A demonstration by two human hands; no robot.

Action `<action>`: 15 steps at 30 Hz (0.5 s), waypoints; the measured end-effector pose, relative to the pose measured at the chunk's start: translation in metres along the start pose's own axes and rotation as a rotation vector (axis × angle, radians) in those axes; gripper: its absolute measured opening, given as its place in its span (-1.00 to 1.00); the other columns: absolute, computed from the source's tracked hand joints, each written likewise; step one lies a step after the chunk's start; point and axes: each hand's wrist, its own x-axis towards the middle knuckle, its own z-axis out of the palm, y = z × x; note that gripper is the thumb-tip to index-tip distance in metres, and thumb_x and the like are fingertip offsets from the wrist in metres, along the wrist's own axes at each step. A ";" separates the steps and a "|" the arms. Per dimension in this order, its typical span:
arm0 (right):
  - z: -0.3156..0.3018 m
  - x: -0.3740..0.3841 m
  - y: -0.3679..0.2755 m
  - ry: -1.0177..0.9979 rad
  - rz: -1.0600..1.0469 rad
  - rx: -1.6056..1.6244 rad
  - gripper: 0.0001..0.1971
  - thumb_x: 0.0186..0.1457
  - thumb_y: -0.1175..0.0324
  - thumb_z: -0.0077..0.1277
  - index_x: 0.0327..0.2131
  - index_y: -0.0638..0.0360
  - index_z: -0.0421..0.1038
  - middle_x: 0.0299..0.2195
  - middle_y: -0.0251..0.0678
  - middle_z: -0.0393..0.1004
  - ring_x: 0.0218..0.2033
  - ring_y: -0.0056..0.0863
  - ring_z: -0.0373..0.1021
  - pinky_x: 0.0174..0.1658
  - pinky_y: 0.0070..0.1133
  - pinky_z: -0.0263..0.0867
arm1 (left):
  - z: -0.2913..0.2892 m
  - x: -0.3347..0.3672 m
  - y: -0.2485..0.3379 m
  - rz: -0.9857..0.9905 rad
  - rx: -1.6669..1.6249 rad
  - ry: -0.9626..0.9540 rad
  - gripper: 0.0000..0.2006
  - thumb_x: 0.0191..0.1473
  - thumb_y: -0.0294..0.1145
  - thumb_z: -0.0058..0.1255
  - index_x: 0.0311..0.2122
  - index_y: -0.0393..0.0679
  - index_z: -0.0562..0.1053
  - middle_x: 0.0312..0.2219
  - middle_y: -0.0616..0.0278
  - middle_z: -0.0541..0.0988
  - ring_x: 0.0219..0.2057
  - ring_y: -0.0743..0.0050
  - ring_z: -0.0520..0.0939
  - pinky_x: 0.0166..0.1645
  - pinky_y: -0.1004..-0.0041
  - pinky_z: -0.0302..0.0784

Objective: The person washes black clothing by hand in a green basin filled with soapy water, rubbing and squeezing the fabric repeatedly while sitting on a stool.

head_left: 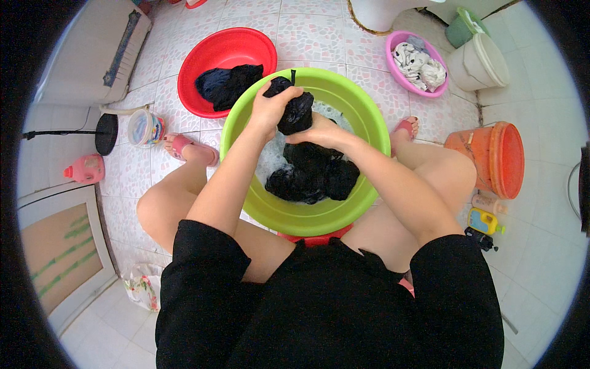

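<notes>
A large green basin [289,216] stands on the floor between my legs, with soapy water [268,161] in it. Wet black cloth [313,175] lies bunched in the water. Above it, a bundle of black cloth [296,114] is raised in both my hands. My left hand [270,111] is closed round the bundle's upper left side, near the basin's far rim. My right hand [319,134] grips it from below on the right. The bundle seems joined to the cloth below, but my right hand covers that spot.
A red basin [228,40] with dark clothes stands beyond at the left. At the far right are a pink basin [393,42] with pale clothes and a white bucket [476,64]. An orange bucket [507,160] stands beside my right knee. A pink bottle [86,169] lies far left.
</notes>
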 end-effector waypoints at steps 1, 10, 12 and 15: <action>-0.005 -0.003 0.007 0.003 0.003 0.000 -0.39 -0.38 0.23 0.19 -0.16 0.28 0.29 -0.26 -0.15 0.42 -0.19 -0.28 0.34 -0.09 -0.51 0.21 | 0.000 -0.003 0.004 -0.052 -0.082 -0.038 -0.82 -0.26 -0.51 0.08 -0.43 -0.22 0.42 -0.52 0.28 0.49 -0.48 0.49 0.50 -0.35 0.52 0.41; -0.028 -0.021 0.031 0.167 -0.010 -0.700 -0.61 -0.21 0.15 0.09 -0.30 0.19 0.41 -0.34 -0.02 0.43 -0.26 -0.14 0.35 -0.17 -0.42 0.24 | -0.030 -0.018 0.019 -0.036 0.006 -0.152 -0.82 -0.21 -0.50 0.00 -0.38 -0.12 0.36 -0.50 0.33 0.44 -0.43 0.55 0.46 -0.29 0.54 0.37; -0.048 -0.020 0.050 0.235 0.055 -0.404 -0.67 -0.21 0.25 0.09 -0.33 0.22 0.43 -0.37 -0.08 0.45 -0.32 -0.24 0.40 -0.23 -0.46 0.27 | -0.047 -0.016 0.017 0.067 0.300 -0.116 -0.77 -0.21 -0.53 0.00 -0.33 -0.11 0.35 -0.48 0.34 0.41 -0.42 0.55 0.44 -0.25 0.57 0.34; -0.071 -0.029 0.049 0.282 0.039 -0.220 -0.65 -0.24 0.36 0.07 -0.29 0.27 0.40 -0.39 -0.13 0.46 -0.35 -0.37 0.39 -0.21 -0.51 0.26 | -0.084 -0.009 0.004 0.175 0.381 -0.172 -0.73 -0.30 -0.65 -0.02 -0.36 -0.17 0.34 -0.44 0.36 0.39 -0.33 0.57 0.40 -0.20 0.62 0.28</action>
